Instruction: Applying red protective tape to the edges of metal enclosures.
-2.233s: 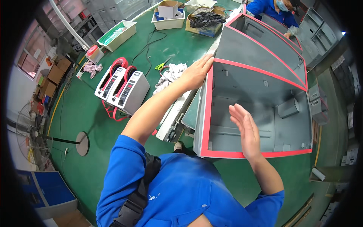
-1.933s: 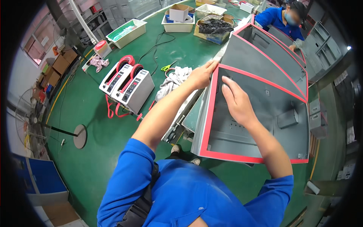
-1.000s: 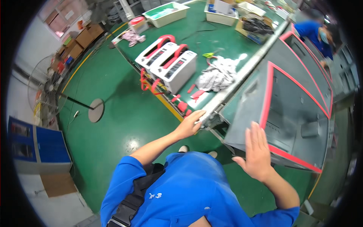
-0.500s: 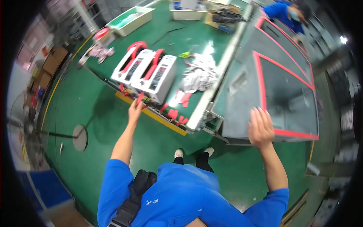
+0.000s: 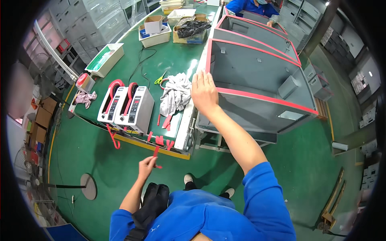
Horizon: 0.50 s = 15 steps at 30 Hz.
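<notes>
Grey sheet-metal cabinet shell (image 5: pixel 257 86), edged in red tape, open side up, standing just beside the green workbench (image 5: pixel 161 60): likely stiff, bulky and heavy, its rims possibly sharp where bare. Your right hand (image 5: pixel 204 93) lies flat on its near left corner, fingers together; steady it there, on the taped rim, rather than on the thin walls.

Two tape dispensers (image 5: pixel 126 105), white with red rolls, sit at the bench's near edge; short cut strips (image 5: pixel 161 139) hang from that edge.

Grey rag (image 5: pixel 175 94), soft and limp, beside the dispensers.

Red tape strip (image 5: pixel 156 154): light, floppy, probably sticky on one face and quick to curl. Your left hand (image 5: pixel 146 166) pinches its lower end between fingertips; hold it by the end only.

Hard to make out: the cabinet's underside and stand, mostly hidden; the strip's adhesive side; a co-worker's sleeve (image 5: pixel 251 6) at the far end, cut off by the frame.
</notes>
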Tool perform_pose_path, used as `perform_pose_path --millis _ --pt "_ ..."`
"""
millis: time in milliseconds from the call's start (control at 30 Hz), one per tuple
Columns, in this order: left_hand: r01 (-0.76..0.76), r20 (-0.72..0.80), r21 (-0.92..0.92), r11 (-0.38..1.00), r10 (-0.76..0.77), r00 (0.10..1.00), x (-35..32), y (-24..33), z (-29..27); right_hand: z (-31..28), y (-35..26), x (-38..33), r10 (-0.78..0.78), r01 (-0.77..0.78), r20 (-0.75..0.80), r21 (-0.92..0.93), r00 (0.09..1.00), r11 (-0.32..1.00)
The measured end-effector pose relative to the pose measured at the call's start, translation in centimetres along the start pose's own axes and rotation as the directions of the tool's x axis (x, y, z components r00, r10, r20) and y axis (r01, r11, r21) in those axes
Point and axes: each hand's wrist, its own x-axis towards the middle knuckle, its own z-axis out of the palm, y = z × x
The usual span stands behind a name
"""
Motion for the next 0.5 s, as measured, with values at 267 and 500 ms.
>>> perform_pose_path --millis 267,500 --pt "-0.242 0.297 0.015 0.970 0.227 0.928 -4.4 12.6 17.0 -14.5 2.7 -16.5 -0.155 -0.077 0.214 0.791 0.964 0.608" --pt "-0.555 0.489 0.048 0.830 0.465 0.738 -8.6 18.5 33.4 -22.6 16.7 -28.0 -0.068 -0.161 0.271 0.735 0.960 0.658"
